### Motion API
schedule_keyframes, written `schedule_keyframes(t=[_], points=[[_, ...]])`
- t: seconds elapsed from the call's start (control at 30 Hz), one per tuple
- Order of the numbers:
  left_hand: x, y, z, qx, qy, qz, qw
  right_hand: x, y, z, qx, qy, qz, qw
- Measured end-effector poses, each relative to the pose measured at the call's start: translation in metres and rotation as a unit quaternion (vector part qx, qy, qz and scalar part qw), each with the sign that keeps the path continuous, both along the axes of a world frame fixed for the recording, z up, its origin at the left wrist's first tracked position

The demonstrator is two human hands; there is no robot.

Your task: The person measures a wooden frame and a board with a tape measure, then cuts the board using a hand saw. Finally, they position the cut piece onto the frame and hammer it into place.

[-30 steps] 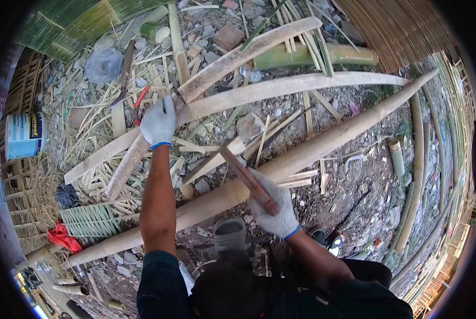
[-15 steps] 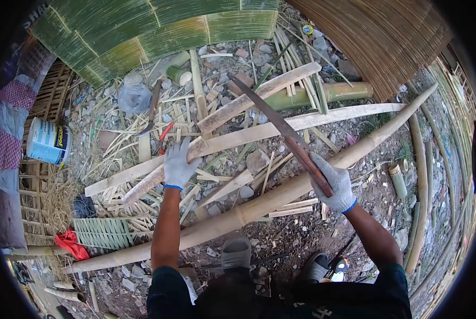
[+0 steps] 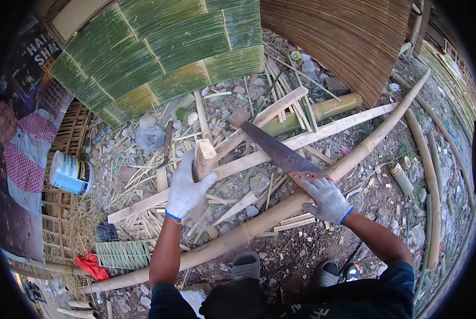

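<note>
Left hand [image 3: 186, 192] wrapped around the near end of a split bamboo slat [image 3: 248, 129], lifted, running toward 1 o'clock. Right hand [image 3: 327, 200] fisted on machete [image 3: 276, 151] handle, blade raised toward 11. Slat looks uncut; chopping not started.

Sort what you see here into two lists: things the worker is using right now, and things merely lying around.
In use: left hand gripping bamboo slat; right hand holding machete.

Lying about: long bamboo pole, white bucket, red cloth, woven green panel.
</note>
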State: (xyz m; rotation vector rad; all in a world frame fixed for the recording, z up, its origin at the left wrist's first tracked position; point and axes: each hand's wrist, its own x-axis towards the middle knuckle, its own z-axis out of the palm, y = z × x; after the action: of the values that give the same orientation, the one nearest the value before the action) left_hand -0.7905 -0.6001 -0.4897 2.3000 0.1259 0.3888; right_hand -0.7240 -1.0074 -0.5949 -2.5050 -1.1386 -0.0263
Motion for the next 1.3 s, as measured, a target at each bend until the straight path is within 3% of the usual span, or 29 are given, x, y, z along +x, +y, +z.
schedule_keyframes(t=[0.17,0.27,0.33,0.37,0.43,0.5,0.63,0.77,0.83,0.87,1.0,1.1,1.2,1.3], points=[[-0.006,-0.054,0.04,-0.068,0.01,-0.037,0.997,-0.015,-0.026,-0.001,0.006,0.023,0.001,1.0],[-0.013,-0.06,0.03,-0.119,-0.02,-0.076,0.99,-0.02,-0.065,0.0,0.028,0.032,-0.07,0.997],[-0.019,-0.077,0.027,-0.165,-0.112,-0.047,0.979,-0.018,-0.103,-0.009,0.001,0.044,-0.162,0.986],[-0.022,-0.084,0.029,-0.173,-0.115,-0.04,0.977,-0.02,-0.123,-0.01,0.046,0.026,-0.186,0.981],[-0.02,-0.096,0.026,-0.188,-0.122,-0.029,0.974,-0.032,-0.161,-0.01,0.015,0.04,-0.289,0.956],[-0.016,-0.105,0.011,-0.205,-0.135,-0.013,0.969,-0.054,-0.199,-0.026,0.008,0.161,-0.42,0.893],[-0.011,-0.088,-0.023,-0.167,-0.088,0.027,0.982,-0.14,-0.243,-0.074,-0.067,0.237,-0.516,0.821],[-0.008,-0.102,-0.028,-0.126,-0.097,0.053,0.986,-0.218,-0.233,-0.107,-0.049,0.277,-0.556,0.782],[-0.003,-0.1,-0.027,-0.121,-0.171,0.034,0.977,-0.253,-0.213,-0.13,-0.073,0.235,-0.549,0.799],[-0.002,-0.098,-0.027,-0.114,-0.209,0.031,0.971,-0.26,-0.195,-0.132,-0.09,0.251,-0.565,0.78],[0.0,-0.087,-0.029,0.183,-0.333,0.187,0.906,-0.268,-0.156,-0.13,-0.137,0.226,-0.572,0.776],[0.021,-0.109,-0.028,-0.04,-0.407,0.085,0.909,-0.283,-0.152,-0.147,-0.121,0.147,-0.57,0.799],[0.034,-0.113,-0.034,-0.045,-0.469,0.045,0.881,-0.287,-0.154,-0.156,-0.089,0.135,-0.572,0.804],[0.032,-0.133,-0.028,0.001,-0.406,-0.021,0.914,-0.287,-0.161,-0.174,-0.117,0.13,-0.565,0.806]])
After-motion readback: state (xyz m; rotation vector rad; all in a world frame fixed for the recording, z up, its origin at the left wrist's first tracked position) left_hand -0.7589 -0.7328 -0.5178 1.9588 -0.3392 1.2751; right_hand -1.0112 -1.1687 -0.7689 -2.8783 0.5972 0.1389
